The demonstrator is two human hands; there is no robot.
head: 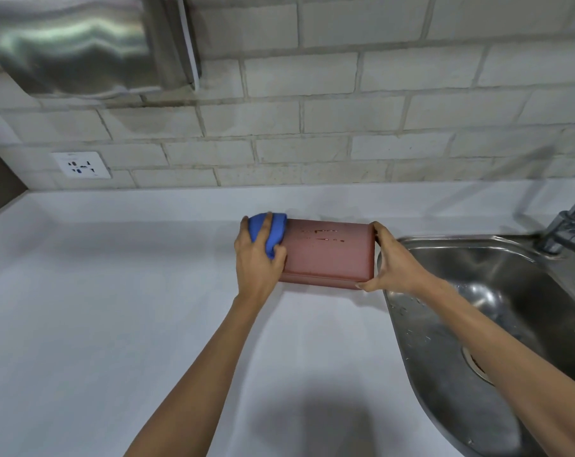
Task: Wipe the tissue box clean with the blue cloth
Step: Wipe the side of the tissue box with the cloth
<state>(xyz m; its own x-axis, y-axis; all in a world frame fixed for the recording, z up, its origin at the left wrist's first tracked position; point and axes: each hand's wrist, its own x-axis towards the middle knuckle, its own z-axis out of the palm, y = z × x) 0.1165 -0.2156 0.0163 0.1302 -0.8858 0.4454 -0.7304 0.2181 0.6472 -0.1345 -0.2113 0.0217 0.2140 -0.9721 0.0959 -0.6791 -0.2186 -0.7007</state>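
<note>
A reddish-brown tissue box (329,253) lies flat on the white counter (114,308), just left of the sink. Small dark marks show on its top face. My left hand (258,255) presses a bunched blue cloth (272,230) against the box's left end, fingers wrapped over the cloth. My right hand (390,262) grips the box's right end, thumb on the near edge and fingers over the far top corner.
A steel sink (497,324) with water drops sits at the right, its tap (568,225) at the back right corner. A brick-tile wall runs behind the counter with a white socket (80,164) at left. A steel dispenser (81,44) hangs above.
</note>
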